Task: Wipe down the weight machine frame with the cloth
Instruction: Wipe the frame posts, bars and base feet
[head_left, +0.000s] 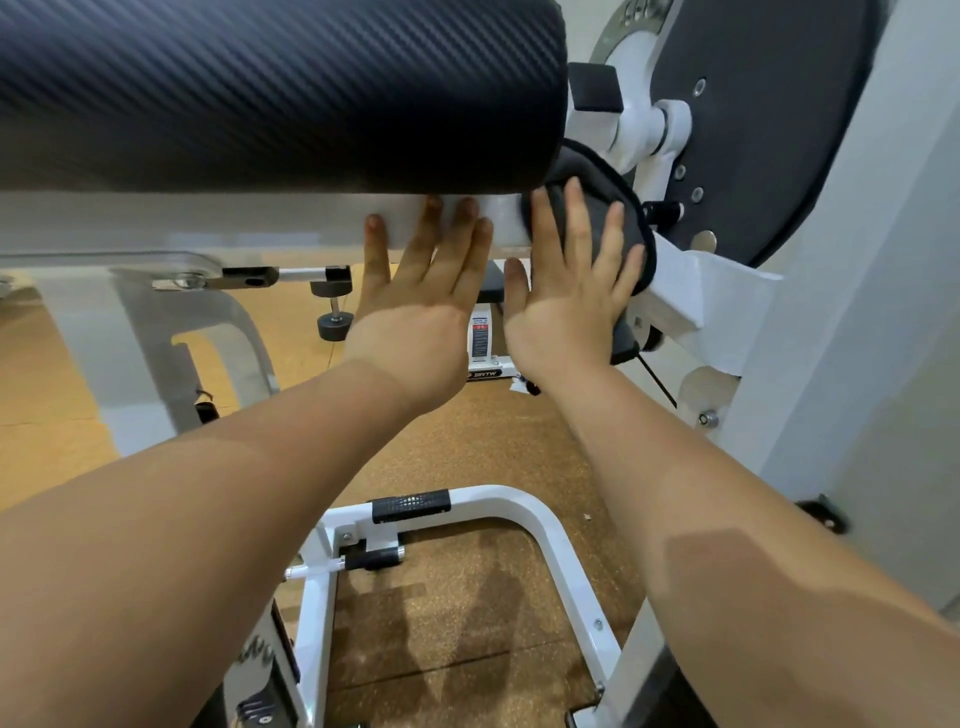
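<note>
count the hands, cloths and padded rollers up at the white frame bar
bare hands: 2, left hand and right hand
dark grey cloth with black edging: 1
black textured padded roller: 1
total: 4

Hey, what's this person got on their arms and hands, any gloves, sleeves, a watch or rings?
Nothing that shows. The left hand and the right hand are bare, with no gloves and no rings visible on the fingers. Neither wrist has a watch, band or bracelet. The forearms are uncovered all the way to the bottom edge of the picture, so no sleeve is in view.
</note>
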